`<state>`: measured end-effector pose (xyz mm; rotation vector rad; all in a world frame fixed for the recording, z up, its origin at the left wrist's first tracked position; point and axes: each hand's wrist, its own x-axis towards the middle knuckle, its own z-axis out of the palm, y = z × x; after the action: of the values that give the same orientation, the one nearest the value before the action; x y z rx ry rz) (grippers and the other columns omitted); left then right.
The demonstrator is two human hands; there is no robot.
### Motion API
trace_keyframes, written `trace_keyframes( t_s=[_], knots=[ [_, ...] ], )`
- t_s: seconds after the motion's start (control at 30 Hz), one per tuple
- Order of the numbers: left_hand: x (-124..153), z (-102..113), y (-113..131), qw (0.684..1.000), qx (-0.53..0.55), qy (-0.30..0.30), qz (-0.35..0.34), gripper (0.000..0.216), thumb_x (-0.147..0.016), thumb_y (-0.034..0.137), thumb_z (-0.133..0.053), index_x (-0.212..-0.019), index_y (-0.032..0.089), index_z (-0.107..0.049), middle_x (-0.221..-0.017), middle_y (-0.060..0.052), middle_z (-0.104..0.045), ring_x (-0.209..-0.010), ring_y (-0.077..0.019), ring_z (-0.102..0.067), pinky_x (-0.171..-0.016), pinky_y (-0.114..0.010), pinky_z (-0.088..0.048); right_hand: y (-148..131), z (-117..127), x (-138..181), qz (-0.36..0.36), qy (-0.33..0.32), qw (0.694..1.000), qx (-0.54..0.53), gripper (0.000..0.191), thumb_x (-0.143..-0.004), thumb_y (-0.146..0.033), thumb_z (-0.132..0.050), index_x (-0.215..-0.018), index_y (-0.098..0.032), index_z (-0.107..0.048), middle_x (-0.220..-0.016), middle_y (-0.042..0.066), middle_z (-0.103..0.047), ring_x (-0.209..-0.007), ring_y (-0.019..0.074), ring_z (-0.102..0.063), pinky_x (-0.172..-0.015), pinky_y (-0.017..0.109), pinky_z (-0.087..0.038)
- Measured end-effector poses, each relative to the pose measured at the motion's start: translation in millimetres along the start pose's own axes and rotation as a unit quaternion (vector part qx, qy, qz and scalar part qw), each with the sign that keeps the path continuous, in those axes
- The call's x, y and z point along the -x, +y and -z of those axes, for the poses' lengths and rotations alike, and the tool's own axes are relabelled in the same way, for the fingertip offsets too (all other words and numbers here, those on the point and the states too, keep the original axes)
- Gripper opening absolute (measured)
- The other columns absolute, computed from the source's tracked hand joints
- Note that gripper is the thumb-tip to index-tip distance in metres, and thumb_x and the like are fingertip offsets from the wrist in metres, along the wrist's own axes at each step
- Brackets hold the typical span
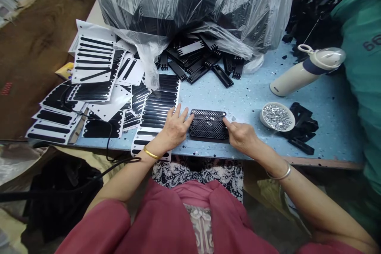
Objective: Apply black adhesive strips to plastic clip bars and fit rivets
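Observation:
A row of black perforated comb clips lies side by side on the blue table near its front edge. My left hand rests flat at the row's left end, fingers spread and touching it. My right hand sits at the right end, fingers curled with the index fingertip pressing on the clips. Small silver bits lie on the top clips.
White sheets with black strips are stacked at the left. A large clear plastic bag spills black combs at the back. A white bowl of silver pieces, a white bottle, more black parts and another person's teal sleeve are at the right.

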<state>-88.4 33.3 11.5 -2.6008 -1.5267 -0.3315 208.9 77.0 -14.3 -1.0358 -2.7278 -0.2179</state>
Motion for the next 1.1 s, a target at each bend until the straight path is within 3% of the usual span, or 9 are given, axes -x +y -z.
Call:
trace_keyframes(
  t_s=[0.13, 0.3, 0.43, 0.53, 0.73, 0.87, 1.0, 1.1],
  knots=[
    [-3, -1, 4, 1.0, -0.012, -0.01, -0.015, 0.054, -0.079, 0.001, -0.047, -0.131, 0.008, -0.056, -0.141, -0.019, -0.055, -0.135, -0.0423, -0.043, -0.105, -0.056, -0.034, 0, 0, -2, -0.011, -0.025, 1.0, 0.001, 0.054, -0.077, -0.008, -0.043, -0.127, -0.002, -0.061, -0.071, 0.011, -0.067, -0.058, 0.0189, -0.055, -0.055, 0.03, -0.038],
    [-6, 1, -2, 1.0, -0.019, 0.002, -0.005, 0.049, -0.078, 0.004, -0.049, -0.125, 0.009, -0.062, -0.137, -0.022, -0.056, -0.133, -0.0436, -0.043, -0.102, -0.056, -0.034, -1, 1, -4, -0.009, -0.031, 0.999, 0.009, 0.054, -0.076, -0.007, -0.042, -0.127, -0.001, -0.061, -0.07, 0.011, -0.066, -0.057, 0.0178, -0.054, -0.054, 0.029, -0.038],
    [-8, 5, -7, 0.999, 0.024, -0.009, 0.026, 0.043, -0.084, 0.01, -0.047, -0.121, 0.019, -0.066, -0.103, -0.014, -0.068, -0.111, -0.0338, -0.057, -0.086, -0.046, -0.04, 0, 1, -4, 0.001, -0.024, 1.0, 0.005, 0.053, -0.077, -0.006, -0.042, -0.127, -0.001, -0.061, -0.071, 0.012, -0.066, -0.057, 0.0189, -0.055, -0.055, 0.03, -0.04],
    [-8, 5, -6, 0.999, 0.019, -0.003, 0.03, 0.04, -0.087, 0.013, -0.047, -0.12, 0.021, -0.068, -0.08, -0.01, -0.065, -0.087, -0.0281, -0.058, -0.08, -0.044, -0.04, 0, 1, -3, -0.004, -0.025, 1.0, -0.011, 0.054, -0.078, -0.006, -0.041, -0.128, 0.0, -0.059, -0.071, 0.012, -0.066, -0.058, 0.0196, -0.055, -0.055, 0.031, -0.041],
    [-9, 7, 3, 0.994, -0.063, -0.045, -0.081, 0.042, -0.091, 0.003, -0.037, -0.128, -0.001, -0.057, -0.077, -0.015, -0.065, -0.073, -0.0237, -0.057, -0.075, -0.043, -0.039, 0, 3, -4, 0.003, -0.03, 0.999, -0.01, 0.054, -0.077, -0.006, -0.043, -0.128, 0.0, -0.06, -0.072, 0.013, -0.067, -0.058, 0.0191, -0.055, -0.055, 0.03, -0.039],
    [-16, 10, -2, 0.987, -0.065, -0.077, -0.129, 0.039, -0.093, 0.003, -0.034, -0.121, -0.002, -0.06, -0.076, -0.016, -0.067, -0.071, -0.0236, -0.06, -0.074, -0.042, -0.04, 1, 5, -6, -0.003, -0.045, 0.999, 0.001, 0.053, -0.077, -0.007, -0.043, -0.126, -0.001, -0.061, -0.07, 0.012, -0.066, -0.057, 0.0183, -0.054, -0.053, 0.029, -0.037],
    [-22, 7, -13, 0.995, 0.037, -0.077, -0.059, 0.031, -0.09, 0.013, -0.045, -0.111, 0.007, -0.068, -0.076, -0.013, -0.071, -0.067, -0.022, -0.063, -0.071, -0.039, -0.043, 3, 3, -6, -0.002, -0.035, 0.999, -0.022, 0.051, -0.079, -0.006, -0.042, -0.127, -0.002, -0.061, -0.072, 0.011, -0.068, -0.057, 0.0174, -0.055, -0.054, 0.029, -0.04],
    [-22, 2, -18, 0.99, 0.132, -0.043, 0.008, 0.028, -0.091, 0.022, -0.048, -0.102, 0.017, -0.072, -0.078, -0.009, -0.074, -0.067, -0.0195, -0.066, -0.069, -0.035, -0.045, 3, 0, -4, -0.011, -0.018, 0.999, -0.036, 0.05, -0.08, -0.007, -0.042, -0.126, -0.003, -0.061, -0.074, 0.011, -0.068, -0.059, 0.0176, -0.057, -0.056, 0.029, -0.043]
  ],
)
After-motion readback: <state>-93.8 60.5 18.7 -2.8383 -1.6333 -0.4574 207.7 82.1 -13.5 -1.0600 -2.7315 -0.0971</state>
